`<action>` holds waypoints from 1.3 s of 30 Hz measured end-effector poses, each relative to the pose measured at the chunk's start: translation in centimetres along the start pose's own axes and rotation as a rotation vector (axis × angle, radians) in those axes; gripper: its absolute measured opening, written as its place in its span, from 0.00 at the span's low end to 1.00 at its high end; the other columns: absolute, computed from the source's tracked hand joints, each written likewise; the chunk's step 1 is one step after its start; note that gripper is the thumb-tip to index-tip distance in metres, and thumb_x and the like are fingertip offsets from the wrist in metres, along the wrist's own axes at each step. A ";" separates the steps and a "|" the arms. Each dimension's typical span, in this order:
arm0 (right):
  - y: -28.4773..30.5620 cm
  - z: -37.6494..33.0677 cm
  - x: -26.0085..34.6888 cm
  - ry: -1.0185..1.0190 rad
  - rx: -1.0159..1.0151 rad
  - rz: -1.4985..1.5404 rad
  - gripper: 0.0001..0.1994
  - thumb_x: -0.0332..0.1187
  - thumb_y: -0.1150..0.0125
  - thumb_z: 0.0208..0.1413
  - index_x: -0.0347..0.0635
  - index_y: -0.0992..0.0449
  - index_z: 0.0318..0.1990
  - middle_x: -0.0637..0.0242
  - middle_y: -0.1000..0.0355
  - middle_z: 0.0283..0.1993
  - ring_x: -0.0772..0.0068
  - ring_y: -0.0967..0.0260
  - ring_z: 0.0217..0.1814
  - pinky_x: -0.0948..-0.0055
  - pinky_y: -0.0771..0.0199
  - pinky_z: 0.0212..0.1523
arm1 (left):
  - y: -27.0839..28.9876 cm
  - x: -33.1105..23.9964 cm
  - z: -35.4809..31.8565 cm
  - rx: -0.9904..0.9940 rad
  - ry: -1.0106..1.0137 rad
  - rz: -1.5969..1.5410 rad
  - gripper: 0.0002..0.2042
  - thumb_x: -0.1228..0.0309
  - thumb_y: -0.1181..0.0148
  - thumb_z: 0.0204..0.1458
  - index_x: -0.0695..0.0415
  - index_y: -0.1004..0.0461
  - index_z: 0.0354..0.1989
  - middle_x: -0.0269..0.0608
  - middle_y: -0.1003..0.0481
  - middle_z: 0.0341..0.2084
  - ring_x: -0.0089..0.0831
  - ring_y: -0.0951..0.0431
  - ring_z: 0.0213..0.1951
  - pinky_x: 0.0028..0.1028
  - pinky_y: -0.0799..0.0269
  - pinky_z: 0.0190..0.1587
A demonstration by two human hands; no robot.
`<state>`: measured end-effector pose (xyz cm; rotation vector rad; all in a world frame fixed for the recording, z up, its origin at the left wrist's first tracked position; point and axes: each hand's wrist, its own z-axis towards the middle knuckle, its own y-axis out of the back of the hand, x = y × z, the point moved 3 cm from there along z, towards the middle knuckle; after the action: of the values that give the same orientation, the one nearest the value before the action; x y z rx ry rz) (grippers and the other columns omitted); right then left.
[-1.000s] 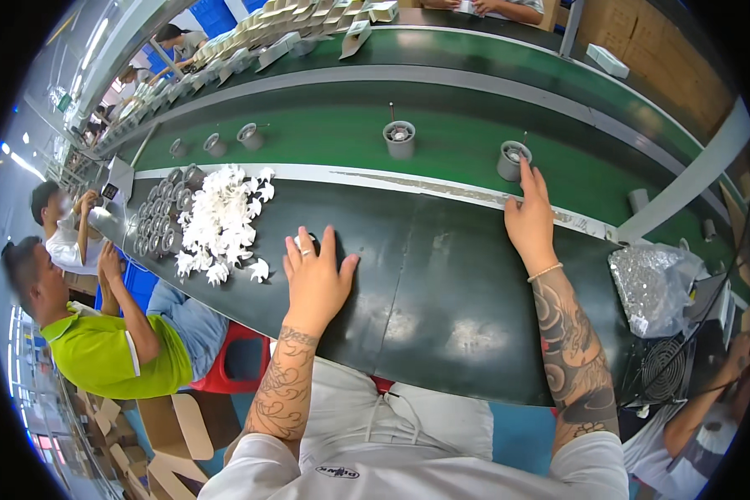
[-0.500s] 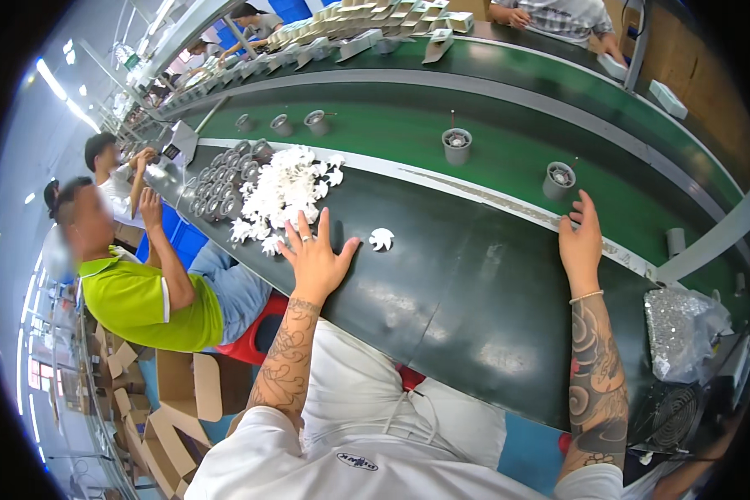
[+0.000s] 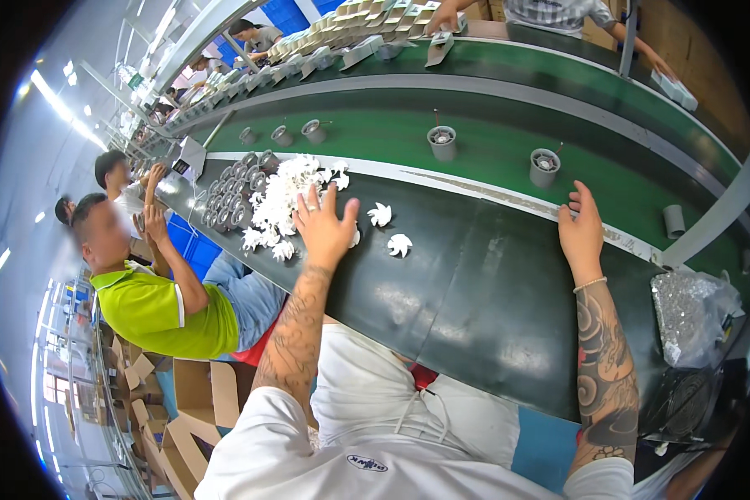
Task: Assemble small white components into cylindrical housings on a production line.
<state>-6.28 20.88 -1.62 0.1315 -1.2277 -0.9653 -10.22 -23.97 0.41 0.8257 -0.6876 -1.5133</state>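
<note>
A green conveyor belt (image 3: 375, 133) runs along the far side of the dark table (image 3: 475, 292). On the table's left lies a heap of white fan wheels (image 3: 279, 196). The left hand (image 3: 325, 232), much the nearer to them, has its fingers spread wide at the heap's right edge; whether they touch it, I cannot tell. The right hand (image 3: 582, 229), fingers loosely parted, sits near a gray cup (image 3: 545, 168) on its far left. Two loose wheels (image 3: 400, 245), round without a long axis, lie right of the left hand.
</note>
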 end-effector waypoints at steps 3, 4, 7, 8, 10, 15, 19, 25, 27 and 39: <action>0.1 0.0 -0.1 -0.020 0.016 0.012 0.24 0.28 0.43 0.58 0.42 0.34 0.63 0.58 0.27 0.52 0.64 0.27 0.51 0.67 0.26 0.48 | -0.7 0.7 1.2 0.156 0.067 -0.004 0.28 0.45 0.46 0.57 0.48 0.29 0.61 0.54 0.37 0.65 0.55 0.46 0.69 0.61 0.56 0.66; 0.2 0.0 -0.2 -0.026 0.018 0.012 0.24 0.29 0.43 0.57 0.42 0.34 0.63 0.59 0.27 0.52 0.64 0.27 0.50 0.67 0.26 0.49 | -0.8 -0.1 1.6 0.277 0.050 0.005 0.29 0.44 0.47 0.57 0.48 0.30 0.62 0.52 0.37 0.65 0.55 0.45 0.69 0.63 0.56 0.66; 0.3 -0.1 -0.2 -0.035 0.013 0.012 0.23 0.29 0.43 0.57 0.42 0.33 0.62 0.59 0.26 0.51 0.64 0.27 0.50 0.67 0.26 0.49 | -0.3 -3.1 -0.5 0.356 -0.097 -0.110 0.26 0.45 0.47 0.57 0.44 0.28 0.61 0.50 0.36 0.64 0.52 0.41 0.66 0.63 0.56 0.66; 0.3 -0.1 -0.1 -0.027 0.013 0.006 0.23 0.29 0.43 0.57 0.42 0.33 0.62 0.59 0.26 0.51 0.64 0.27 0.50 0.67 0.26 0.49 | -0.2 -4.0 -1.3 0.346 -0.111 -0.137 0.26 0.46 0.46 0.57 0.44 0.29 0.61 0.50 0.36 0.64 0.52 0.40 0.66 0.63 0.56 0.66; 0.4 -0.1 0.0 -0.030 0.004 0.003 0.23 0.29 0.43 0.57 0.42 0.33 0.61 0.59 0.26 0.51 0.64 0.26 0.50 0.66 0.26 0.49 | 0.7 -6.2 -2.3 0.361 -0.142 -0.167 0.21 0.53 0.45 0.59 0.46 0.26 0.58 0.50 0.36 0.64 0.49 0.40 0.66 0.56 0.54 0.66; 0.5 -0.1 -0.2 -0.048 0.000 -0.012 0.22 0.29 0.43 0.57 0.42 0.32 0.60 0.60 0.26 0.51 0.63 0.26 0.50 0.66 0.26 0.49 | 2.6 -7.5 -0.3 0.072 -0.264 -0.352 0.17 0.59 0.41 0.57 0.53 0.22 0.51 0.55 0.31 0.58 0.52 0.35 0.61 0.48 0.43 0.63; 0.8 -0.3 0.7 -0.029 0.011 -0.010 0.22 0.30 0.43 0.57 0.42 0.32 0.60 0.60 0.26 0.50 0.64 0.26 0.50 0.66 0.26 0.48 | -0.8 -3.6 6.4 0.180 -0.089 -0.014 0.27 0.43 0.49 0.58 0.46 0.26 0.59 0.53 0.39 0.66 0.57 0.50 0.71 0.62 0.56 0.67; 0.2 -0.3 0.0 -0.055 -0.007 0.000 0.22 0.30 0.42 0.56 0.42 0.31 0.59 0.62 0.25 0.49 0.65 0.26 0.50 0.65 0.25 0.47 | -5.1 -1.4 8.1 0.545 -0.082 0.024 0.29 0.40 0.50 0.57 0.45 0.27 0.60 0.54 0.40 0.67 0.52 0.45 0.70 0.61 0.55 0.68; 0.4 -0.2 0.6 -0.045 0.006 0.007 0.22 0.31 0.42 0.56 0.43 0.31 0.59 0.63 0.25 0.49 0.65 0.26 0.49 0.65 0.25 0.47 | -5.0 -1.6 7.7 0.464 -0.124 -0.060 0.30 0.41 0.48 0.56 0.48 0.28 0.60 0.57 0.37 0.65 0.56 0.36 0.64 0.52 0.44 0.66; 1.0 0.0 0.6 -0.043 -0.006 -0.005 0.21 0.30 0.43 0.55 0.43 0.30 0.58 0.64 0.25 0.48 0.65 0.26 0.48 0.67 0.25 0.46 | -2.9 -1.2 13.6 0.252 -0.130 0.196 0.26 0.45 0.47 0.57 0.50 0.24 0.55 0.54 0.30 0.59 0.55 0.34 0.62 0.52 0.38 0.60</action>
<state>-5.71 21.03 -0.64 0.1096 -1.2641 -0.9803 -22.97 -23.06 5.95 0.8254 -1.0414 -1.3278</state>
